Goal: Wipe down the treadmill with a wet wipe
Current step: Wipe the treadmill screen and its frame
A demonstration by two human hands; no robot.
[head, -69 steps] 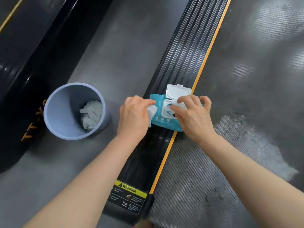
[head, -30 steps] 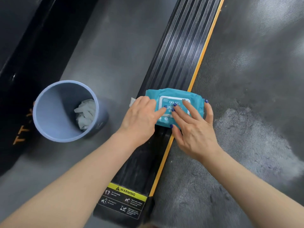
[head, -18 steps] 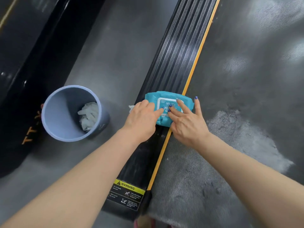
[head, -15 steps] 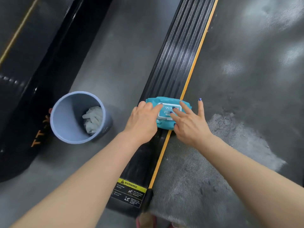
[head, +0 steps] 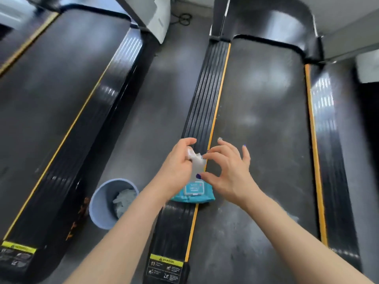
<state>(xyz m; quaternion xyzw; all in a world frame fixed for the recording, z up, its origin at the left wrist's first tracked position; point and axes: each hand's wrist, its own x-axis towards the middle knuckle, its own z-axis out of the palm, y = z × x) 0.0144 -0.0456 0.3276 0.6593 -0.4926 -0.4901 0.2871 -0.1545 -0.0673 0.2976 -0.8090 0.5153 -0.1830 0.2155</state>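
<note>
grey bin (head: 106,210) holding used wipes (head: 125,201), beside neighbouring treadmill (head: 61,99).

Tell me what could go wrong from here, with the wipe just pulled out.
1. The wipe is bunched in the left hand; unless the right hand spreads it, it may clean only a narrow strip.
2. The pack lies across the side rail and the belt edge, so a sweep could knock it off.
3. The bin stands close beside the rail; an elbow could tip it.
</note>
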